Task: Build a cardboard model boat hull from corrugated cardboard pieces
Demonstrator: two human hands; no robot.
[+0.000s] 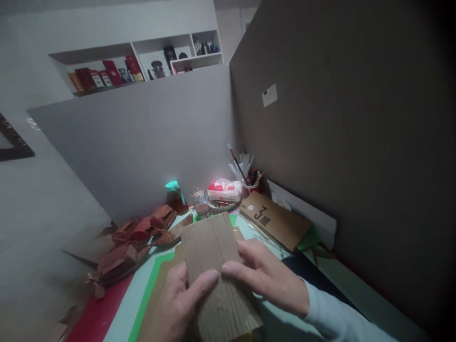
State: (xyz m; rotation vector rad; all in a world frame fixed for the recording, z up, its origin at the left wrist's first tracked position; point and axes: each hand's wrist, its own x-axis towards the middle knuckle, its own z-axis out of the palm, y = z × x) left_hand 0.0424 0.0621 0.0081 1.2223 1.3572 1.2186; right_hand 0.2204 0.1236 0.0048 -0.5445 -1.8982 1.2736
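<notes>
A rectangular piece of corrugated cardboard [210, 242] is held up in front of me, its ridges running lengthwise. My left hand [181, 294] grips its left edge, thumb pressed flat on the face and fingers behind it. From the right side my right hand [267, 275] holds it too, its thumb lying across the middle close to the left thumb. Fingers under the cardboard are mostly hidden. Below it lies the worktop [156, 270], with a green-edged sheet on it.
Several reddish-brown boat-like models [121, 259] stand at the left. At the back are a jar with a turquoise lid [174, 197], a tissue pack [224, 190] and a cup of brushes and pens [251, 185]. A printed cardboard sheet [278, 221] leans near the right partition [338, 142].
</notes>
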